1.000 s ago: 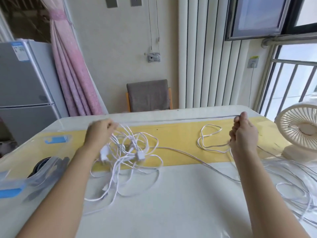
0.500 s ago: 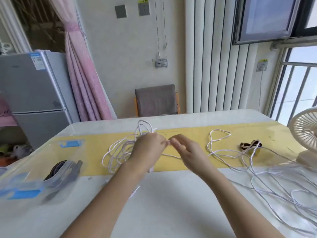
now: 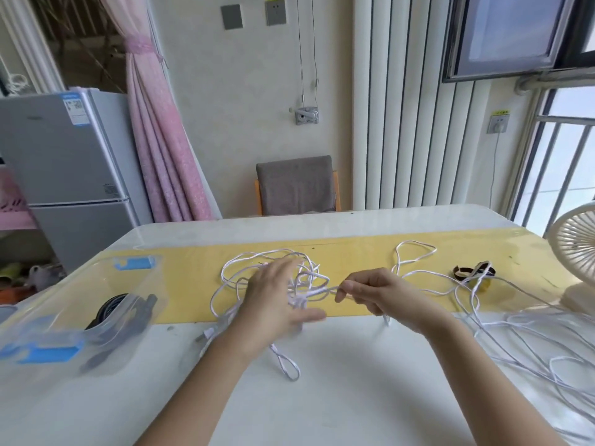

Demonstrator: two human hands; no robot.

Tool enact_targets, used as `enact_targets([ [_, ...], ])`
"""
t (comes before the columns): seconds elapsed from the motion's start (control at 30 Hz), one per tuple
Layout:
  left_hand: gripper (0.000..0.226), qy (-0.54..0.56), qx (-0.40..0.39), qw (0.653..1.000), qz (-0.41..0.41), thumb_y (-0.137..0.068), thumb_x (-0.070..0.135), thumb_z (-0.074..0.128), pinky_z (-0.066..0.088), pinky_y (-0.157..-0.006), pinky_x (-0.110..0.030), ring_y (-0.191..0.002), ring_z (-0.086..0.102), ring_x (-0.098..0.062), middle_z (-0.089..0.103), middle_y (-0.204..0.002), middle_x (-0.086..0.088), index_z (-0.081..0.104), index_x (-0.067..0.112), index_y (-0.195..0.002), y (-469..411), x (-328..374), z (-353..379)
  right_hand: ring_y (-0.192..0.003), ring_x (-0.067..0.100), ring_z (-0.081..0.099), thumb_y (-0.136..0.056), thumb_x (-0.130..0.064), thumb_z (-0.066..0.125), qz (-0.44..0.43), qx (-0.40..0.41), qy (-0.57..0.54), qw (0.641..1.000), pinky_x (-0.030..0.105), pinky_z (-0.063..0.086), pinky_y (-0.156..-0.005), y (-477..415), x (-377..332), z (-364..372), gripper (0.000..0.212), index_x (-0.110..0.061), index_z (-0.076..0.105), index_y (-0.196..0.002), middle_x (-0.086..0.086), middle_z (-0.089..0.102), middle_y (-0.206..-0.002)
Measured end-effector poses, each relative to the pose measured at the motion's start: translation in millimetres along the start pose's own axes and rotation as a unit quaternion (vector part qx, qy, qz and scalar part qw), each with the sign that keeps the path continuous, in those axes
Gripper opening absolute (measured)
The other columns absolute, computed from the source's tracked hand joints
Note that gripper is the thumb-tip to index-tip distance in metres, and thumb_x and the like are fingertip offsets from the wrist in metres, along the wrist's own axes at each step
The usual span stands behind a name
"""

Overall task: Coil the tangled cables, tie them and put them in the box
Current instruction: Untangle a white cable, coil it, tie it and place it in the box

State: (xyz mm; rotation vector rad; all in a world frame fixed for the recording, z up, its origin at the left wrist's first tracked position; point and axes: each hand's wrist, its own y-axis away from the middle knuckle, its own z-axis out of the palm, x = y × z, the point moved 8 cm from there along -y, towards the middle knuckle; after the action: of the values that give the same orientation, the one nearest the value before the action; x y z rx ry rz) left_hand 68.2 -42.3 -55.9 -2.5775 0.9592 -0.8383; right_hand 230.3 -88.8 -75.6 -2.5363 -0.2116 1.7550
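**White cable (image 3: 273, 259) tangled mid yellow strip (image 3: 193, 284), R hand pinching a strand**

Cable is thin, white and round. It lies in a messy pile of overlapping loops on the middle of the strip, on the table (image 3: 322, 407). A plug (image 3: 206, 334) and one small loop lie just off the strip's near edge. Long loose runs trail off past the strip's right end.

Left hand (image 3: 273, 304) is over the pile, fingers straight and spread, thumb out. It's blurred, so contact w/ the cable is unclear. Right hand (image 3: 383, 294) is just right of the pile, thumb + index pinching one strand, other fingers curled.

Clear box (image 3: 64, 304) w/ blue clips sits off the strip's left end, w/ a black coil (image 3: 108, 312) inside. Dark strap rings (image 3: 473, 272) are on the strip's right part, and a fan (image 3: 576, 252) is at its right end.

Text: fridge (image 3: 64, 162) sticker (image 3: 73, 107) and the yellow wall socket tags are too small to read.
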Motion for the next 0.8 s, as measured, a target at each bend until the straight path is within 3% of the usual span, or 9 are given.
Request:
enact_targets([
  [0.07,0.069,-0.076,-0.049,0.994,0.063,-0.062,0.061,0.048,0.027,-0.104,-0.031,-0.118,0.044,-0.005,0.055,-0.120,0.014,0.054,0.033,-0.124,7,-15,38,-0.048,0.010,0.019,-0.098,-0.020,0.048,-0.012,0.040,-0.068,0.997,0.017,0.018,-0.045,0,0,-11,0.030,-0.010,0.068,-0.077,-0.010,0.027,-0.052],
  [0.13,0.045,-0.048,-0.002,0.995,0.084,-0.067,0.044,0.051,0.037,-0.086,-0.027,-0.101,0.057,-0.014,0.065,-0.103,0.007,0.065,0.025,-0.106,11,-28,46,-0.049,0.008,0.013,-0.097,-0.021,0.047,-0.026,0.092,-0.110,0.989,0.016,0.015,-0.043,1,0,-24,0.030,-0.010,0.065,-0.075,-0.007,0.022,-0.055],
  [0.23,0.012,0.098,0.032,0.995,-0.011,-0.085,0.029,0.062,0.042,-0.066,-0.024,-0.078,0.065,-0.010,0.069,-0.083,0.007,0.069,0.022,-0.093,-2,-50,19,-0.046,0.006,0.013,-0.097,-0.021,0.045,-0.049,0.156,-0.177,0.970,0.018,0.012,-0.045,4,0,-40,0.028,-0.008,0.059,-0.077,-0.009,0.021,-0.053],
  [0.33,0.014,0.202,0.076,0.975,-0.058,-0.087,0.036,0.063,0.046,-0.070,-0.021,-0.069,0.064,-0.001,0.070,-0.073,0.013,0.069,0.024,-0.088,-27,-66,-22,-0.044,0.003,0.014,-0.099,-0.020,0.041,-0.072,0.210,-0.229,0.948,0.017,0.013,-0.044,7,-2,-51,0.028,-0.009,0.057,-0.078,-0.012,0.020,-0.051],
  [0.47,0.019,0.404,0.216,0.875,-0.159,-0.092,0.013,0.059,0.053,-0.052,-0.018,-0.043,0.057,-0.002,0.059,-0.045,0.009,0.059,0.013,-0.073,-60,-85,-83,-0.044,0.002,0.016,-0.101,-0.018,0.041,-0.102,0.271,-0.261,0.921,0.015,0.015,-0.042,14,-5,-66,0.028,-0.010,0.056,-0.078,-0.013,0.022,-0.050],
  [0.53,0.026,0.477,0.315,0.783,-0.247,-0.092,0.016,0.057,0.049,-0.043,-0.019,-0.036,0.050,-0.004,0.051,-0.039,0.009,0.051,0.014,-0.066,-65,-114,-113,-0.043,0.002,0.017,-0.101,-0.019,0.041,-0.105,0.321,-0.289,0.896,0.015,0.015,-0.041,22,0,-81,0.029,-0.011,0.055,-0.077,-0.014,0.022,-0.049],
  [0.6,0.032,0.495,0.355,0.734,-0.298,-0.092,0.020,0.054,0.038,-0.037,-0.016,-0.032,0.044,-0.006,0.046,-0.038,0.006,0.043,0.015,-0.063,-64,-145,-128,-0.042,0.003,0.018,-0.102,-0.021,0.042,-0.094,0.386,-0.318,0.861,0.016,0.015,-0.040,33,12,-102,0.030,-0.014,0.055,-0.075,-0.015,0.024,-0.047],
  [0.7,0.035,0.471,0.321,0.755,-0.324,-0.095,0.018,0.045,0.019,-0.033,-0.010,-0.022,0.026,-0.002,0.032,-0.028,0.011,0.034,0.017,-0.062,-62,-168,-120,-0.045,0.005,0.026,-0.101,-0.022,0.044,-0.033,0.479,-0.309,0.821,0.013,0.021,-0.038,50,36,-130,0.031,-0.016,0.059,-0.074,-0.015,0.036,-0.041],
  [0.8,0.033,0.399,0.211,0.828,-0.333,-0.094,0.024,0.051,0.013,-0.033,-0.005,-0.023,0.022,-0.001,0.035,-0.032,0.009,0.039,0.017,-0.063,-63,-164,-94,-0.040,0.004,0.028,-0.100,-0.021,0.044,0.032,0.472,-0.228,0.851,0.014,0.022,-0.036,44,48,-130,0.029,-0.014,0.066,-0.083,-0.013,0.038,-0.042],
])
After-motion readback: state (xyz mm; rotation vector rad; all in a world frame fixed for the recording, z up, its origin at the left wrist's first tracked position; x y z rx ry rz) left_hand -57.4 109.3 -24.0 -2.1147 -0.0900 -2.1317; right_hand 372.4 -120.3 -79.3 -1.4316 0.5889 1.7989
